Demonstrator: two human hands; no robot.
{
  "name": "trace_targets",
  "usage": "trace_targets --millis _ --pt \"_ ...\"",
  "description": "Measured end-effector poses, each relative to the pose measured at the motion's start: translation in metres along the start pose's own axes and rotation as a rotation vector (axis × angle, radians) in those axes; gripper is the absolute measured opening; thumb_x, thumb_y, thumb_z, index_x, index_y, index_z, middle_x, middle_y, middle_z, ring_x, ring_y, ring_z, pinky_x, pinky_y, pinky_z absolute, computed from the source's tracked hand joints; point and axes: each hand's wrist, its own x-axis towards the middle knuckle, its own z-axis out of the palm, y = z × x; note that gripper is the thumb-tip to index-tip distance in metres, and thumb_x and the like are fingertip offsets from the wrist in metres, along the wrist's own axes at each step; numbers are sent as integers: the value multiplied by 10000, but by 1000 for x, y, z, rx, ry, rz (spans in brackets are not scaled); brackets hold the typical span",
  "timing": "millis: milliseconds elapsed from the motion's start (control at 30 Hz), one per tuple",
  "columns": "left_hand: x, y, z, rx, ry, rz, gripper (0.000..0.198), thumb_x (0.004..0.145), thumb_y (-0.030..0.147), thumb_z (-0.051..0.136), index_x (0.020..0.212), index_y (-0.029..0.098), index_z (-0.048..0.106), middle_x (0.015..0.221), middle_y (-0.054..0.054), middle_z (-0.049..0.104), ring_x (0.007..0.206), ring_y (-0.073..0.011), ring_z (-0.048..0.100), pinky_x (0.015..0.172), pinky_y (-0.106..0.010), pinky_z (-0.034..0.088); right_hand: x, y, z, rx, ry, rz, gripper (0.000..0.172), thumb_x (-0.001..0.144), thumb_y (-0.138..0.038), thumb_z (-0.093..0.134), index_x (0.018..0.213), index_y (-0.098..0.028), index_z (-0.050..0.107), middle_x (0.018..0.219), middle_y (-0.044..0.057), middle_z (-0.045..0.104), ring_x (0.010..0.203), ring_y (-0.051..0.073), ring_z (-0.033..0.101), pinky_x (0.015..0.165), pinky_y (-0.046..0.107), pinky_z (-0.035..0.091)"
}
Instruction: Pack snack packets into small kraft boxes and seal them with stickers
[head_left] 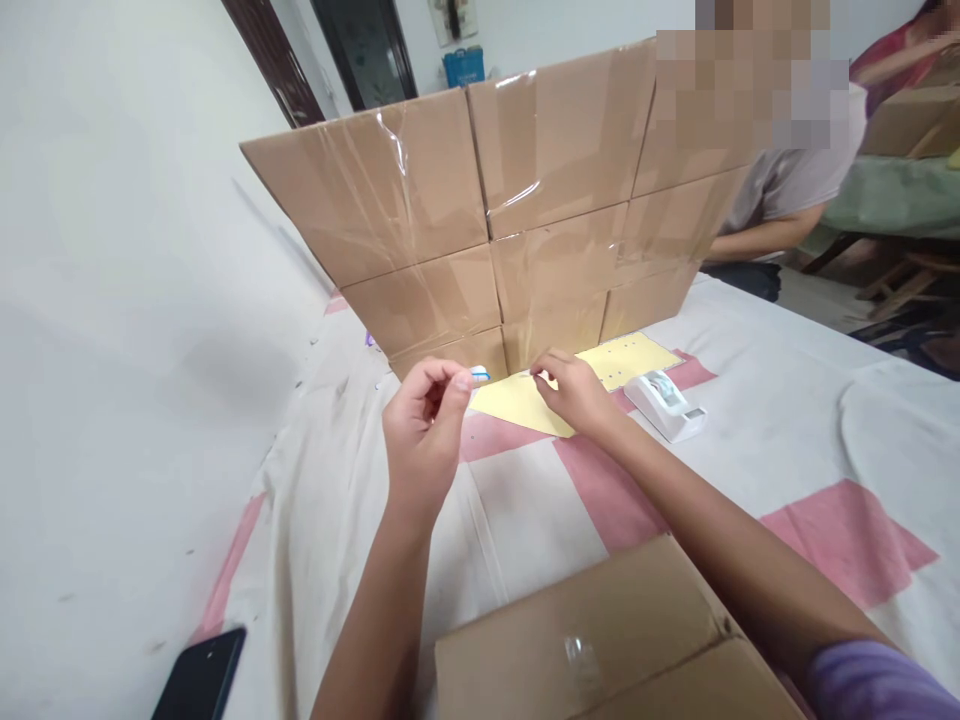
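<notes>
Between the thumb and forefinger of my left hand (429, 430) is a small white piece with a blue edge (480, 375); it is too small to name. Just to its right, my right hand (574, 390) pinches with thumb and fingertips, and whatever tiny thing may be in them cannot be made out. Both hands are raised over yellow paper sheets (517, 402) lying on the cloth. Small dark specks dot the farther sheet (630, 358). A white tape dispenser (666, 405) stands right of my right forearm.
A tall panel of taped cardboard boxes (555, 190) stands behind the sheets. Close to me is a cardboard box (585, 640). A dark phone (199, 675) lies at lower left on the white and pink cloth (750, 430). Beyond the panel, a person (795, 190) sits at right.
</notes>
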Motion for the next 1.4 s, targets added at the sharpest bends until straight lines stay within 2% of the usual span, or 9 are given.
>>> trace_targets --millis 133,333,433,533,600,700,933,1133,1400 --pt "1 -1 -1 49 4 20 124 937 273 615 832 216 648 780 16 653 670 -87 560 582 -211 451 -1 35 18 -394 -306 126 321 925 -9 412 933 -111 716 1087 184 640 1038 274 558 788 338 399" --pt "4 -5 -6 51 18 8 122 927 284 621 831 215 651 797 3 668 651 -91 538 569 -216 438 -1 38 14 -395 -503 212 242 802 34 589 902 -95 768 1004 172 654 885 241 609 725 307 409" --pt "6 -4 -8 33 -6 -15 126 917 299 624 829 213 655 797 -2 673 674 -102 555 602 -225 456 4 23 -13 -322 -430 197 303 894 -58 562 1114 -129 758 1062 140 654 903 204 610 776 293 427" --pt "3 2 -9 19 -109 -70 150 904 332 636 821 210 661 788 -9 659 720 -124 570 633 -242 466 0 -11 -56 68 -252 51 297 955 -266 587 1200 -197 739 1008 72 639 799 158 573 737 292 441" --pt "-2 8 -8 7 -199 -113 174 895 355 645 806 206 662 786 -14 651 744 -140 578 638 -251 461 -11 -40 -83 351 -160 -62 330 911 -381 670 1195 -230 745 943 40 603 726 137 525 673 288 428" --pt "-14 22 -4 -24 -308 -158 193 893 381 647 806 209 661 779 -3 637 735 -135 567 643 -248 451 -36 -79 -107 472 -136 -157 338 844 -390 761 1156 -259 760 882 15 565 703 124 487 634 276 400" --pt "-43 68 8 -21 -446 -206 237 895 419 641 785 210 659 752 12 609 694 -120 529 621 -238 440 -87 -115 -115 405 -35 -174 43 851 -223 712 855 -200 748 849 16 617 690 121 488 622 272 373" --pt "-73 104 3 40 -438 -174 230 888 432 655 886 213 726 872 -39 711 833 -176 637 734 -291 522 -128 -127 -125 613 0 -86 156 869 -254 663 732 -181 647 727 -7 558 639 118 465 590 268 359" --pt "-124 129 10 233 -491 -67 175 904 379 646 875 227 726 763 0 659 640 -121 520 578 -249 415 -176 -134 -126 732 34 -63 98 858 -212 664 767 -181 647 771 -11 561 659 112 450 605 265 346"
